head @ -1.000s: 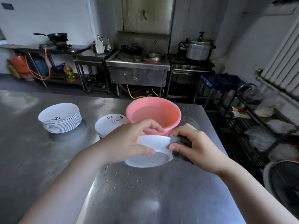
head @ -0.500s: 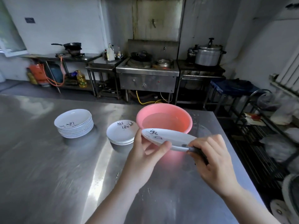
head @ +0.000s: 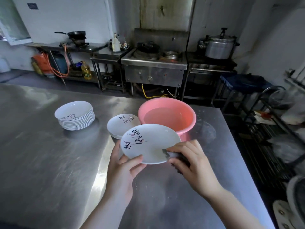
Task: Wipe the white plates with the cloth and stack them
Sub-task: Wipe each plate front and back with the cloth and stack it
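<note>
We've got the plate (head: 151,142) up off the desk (head: 49,162), tilted face-up just in front of the pink basin (head: 166,115), and our left hand (head: 123,167) has a firm grip on its near rim, thumb on top and fingers underneath. Our right hand (head: 192,162) is clenched around the dark cloth (head: 171,154), which is pressed onto the plate's inside surface at the edge nearest us. To do this well, we'd sweep the cloth in a full arc across the face, right over the painted characters, turning the plate with the left hand so no wedge gets missed. Keep that thumb clamped; a wet rim looks slippery, we'd judge. Left of the basin sits the short stack (head: 123,125), touching distance from our plate, and further left of it the tall stack (head: 75,115), one of which should take this plate once it's wiped.
</note>
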Motion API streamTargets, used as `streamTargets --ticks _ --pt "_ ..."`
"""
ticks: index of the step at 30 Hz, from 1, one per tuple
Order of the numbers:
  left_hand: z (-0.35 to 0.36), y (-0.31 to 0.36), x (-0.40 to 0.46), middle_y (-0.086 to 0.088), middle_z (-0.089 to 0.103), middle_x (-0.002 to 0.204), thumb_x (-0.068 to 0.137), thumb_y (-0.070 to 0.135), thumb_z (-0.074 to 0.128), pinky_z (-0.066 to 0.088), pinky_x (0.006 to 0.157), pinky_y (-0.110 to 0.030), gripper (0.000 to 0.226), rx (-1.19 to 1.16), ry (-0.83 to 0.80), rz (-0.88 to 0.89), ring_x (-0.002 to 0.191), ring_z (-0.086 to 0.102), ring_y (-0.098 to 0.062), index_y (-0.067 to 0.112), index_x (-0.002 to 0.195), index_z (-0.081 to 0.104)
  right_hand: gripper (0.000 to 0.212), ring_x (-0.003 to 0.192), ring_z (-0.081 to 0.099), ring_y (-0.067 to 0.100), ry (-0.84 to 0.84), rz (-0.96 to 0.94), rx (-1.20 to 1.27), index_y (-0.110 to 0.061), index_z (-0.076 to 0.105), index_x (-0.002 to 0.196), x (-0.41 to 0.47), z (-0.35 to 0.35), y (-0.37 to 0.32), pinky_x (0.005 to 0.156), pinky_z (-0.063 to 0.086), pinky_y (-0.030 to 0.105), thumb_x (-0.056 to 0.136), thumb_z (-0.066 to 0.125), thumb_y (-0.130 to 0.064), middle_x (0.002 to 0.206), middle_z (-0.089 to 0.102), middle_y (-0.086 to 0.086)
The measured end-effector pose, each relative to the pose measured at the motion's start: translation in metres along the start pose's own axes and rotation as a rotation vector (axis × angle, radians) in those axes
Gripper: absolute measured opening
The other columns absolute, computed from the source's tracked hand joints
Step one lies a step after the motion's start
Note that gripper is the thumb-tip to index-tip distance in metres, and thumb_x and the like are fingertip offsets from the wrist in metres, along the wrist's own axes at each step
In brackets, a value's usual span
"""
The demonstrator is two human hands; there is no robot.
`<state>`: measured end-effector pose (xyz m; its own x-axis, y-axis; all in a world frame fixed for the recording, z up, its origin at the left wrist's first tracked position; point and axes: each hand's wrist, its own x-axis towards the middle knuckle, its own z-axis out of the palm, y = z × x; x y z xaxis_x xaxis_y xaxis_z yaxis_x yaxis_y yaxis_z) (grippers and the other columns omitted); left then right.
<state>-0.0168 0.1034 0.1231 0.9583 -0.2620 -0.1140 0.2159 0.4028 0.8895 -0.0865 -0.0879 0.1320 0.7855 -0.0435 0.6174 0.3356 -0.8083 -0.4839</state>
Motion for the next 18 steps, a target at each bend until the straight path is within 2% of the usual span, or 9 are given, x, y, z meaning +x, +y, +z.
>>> streamTargets --ticks 3,6,9,11,12,13,14,16,18 --pt "-0.034 -0.009 0.0 -0.006 0.068 0.126 0.072 -0.008 0.067 0.06 0.074 -0.028 0.078 -0.012 0.034 0.009 0.12 0.063 -0.026 0.024 0.14 0.05 0.02 0.094 0.046 0.005 0.042 0.139 0.067 -0.028 0.066 0.099 0.001 0.021 0.003 0.079 0.038 0.014 0.083 0.069 -0.016 0.089 0.061 -0.02" --pt "-0.07 -0.008 0.004 -0.005 0.065 0.132 0.067 -0.003 0.07 0.06 0.082 -0.038 0.082 0.034 0.03 0.031 0.121 0.062 -0.025 0.026 0.142 0.049 0.028 0.097 0.047 0.005 0.123 0.334 0.149 -0.039 0.063 0.092 0.004 0.045 -0.001 0.069 0.041 0.012 0.083 0.071 -0.014 0.077 0.063 -0.018" --pt "-0.105 -0.007 0.017 -0.003 0.065 0.132 0.065 -0.003 0.072 0.06 0.084 -0.04 0.083 0.026 0.057 0.027 0.121 0.062 -0.024 0.03 0.139 0.052 0.031 0.095 0.054 0.007 0.197 0.483 0.238 -0.041 0.063 0.09 0.012 0.071 -0.002 0.062 0.043 0.009 0.083 0.071 -0.013 0.085 0.062 -0.023" --pt "-0.125 -0.006 0.032 -0.002 0.066 0.129 0.064 -0.006 0.072 0.06 0.079 -0.036 0.084 -0.002 0.098 0.007 0.119 0.064 -0.025 0.032 0.136 0.053 0.03 0.094 0.057 0.011 0.208 0.502 0.227 -0.042 0.064 0.09 0.02 0.091 -0.002 0.066 0.047 0.015 0.083 0.071 -0.014 0.089 0.062 -0.027" --pt "-0.134 -0.005 0.042 -0.002 0.067 0.127 0.062 -0.007 0.072 0.06 0.076 -0.035 0.085 -0.021 0.115 -0.01 0.117 0.065 -0.024 0.033 0.135 0.054 0.028 0.091 0.06 0.016 0.215 0.528 0.232 -0.042 0.065 0.09 0.024 0.102 -0.002 0.069 0.05 0.023 0.083 0.071 -0.015 0.089 0.061 -0.027" --pt "-0.142 -0.002 0.053 -0.001 0.068 0.126 0.061 -0.008 0.072 0.061 0.074 -0.033 0.086 -0.036 0.127 -0.028 0.115 0.066 -0.022 0.034 0.135 0.054 0.026 0.086 0.062 0.023 0.226 0.575 0.255 -0.041 0.066 0.09 0.03 0.114 -0.002 0.067 0.053 0.033 0.083 0.071 -0.016 0.088 0.061 -0.024" --pt "-0.15 0.0 0.065 0.001 0.068 0.125 0.061 -0.009 0.072 0.061 0.072 -0.032 0.087 -0.037 0.14 -0.044 0.113 0.067 -0.02 0.035 0.135 0.055 0.024 0.08 0.063 0.028 0.237 0.63 0.282 -0.039 0.066 0.09 0.036 0.126 -0.002 0.062 0.053 0.037 0.084 0.07 -0.017 0.086 0.062 -0.019" --pt "-0.164 0.007 0.092 0.004 0.069 0.122 0.066 -0.017 0.07 0.06 0.069 -0.03 0.087 -0.019 0.149 -0.061 0.109 0.068 -0.014 0.036 0.133 0.055 0.021 0.072 0.064 0.029 0.264 0.697 0.318 -0.037 0.067 0.09 0.053 0.15 -0.007 0.051 0.051 0.034 0.085 0.069 -0.017 0.083 0.064 -0.006" --pt "-0.173 0.013 0.124 0.008 0.07 0.117 0.072 -0.022 0.065 0.059 0.066 -0.027 0.083 -0.004 0.129 -0.077 0.104 0.069 -0.009 0.04 0.127 0.059 0.019 0.066 0.064 0.025 0.262 0.719 0.321 -0.034 0.066 0.091 0.07 0.173 -0.012 0.047 0.05 0.032 0.085 0.068 -0.015 0.084 0.066 0.003"
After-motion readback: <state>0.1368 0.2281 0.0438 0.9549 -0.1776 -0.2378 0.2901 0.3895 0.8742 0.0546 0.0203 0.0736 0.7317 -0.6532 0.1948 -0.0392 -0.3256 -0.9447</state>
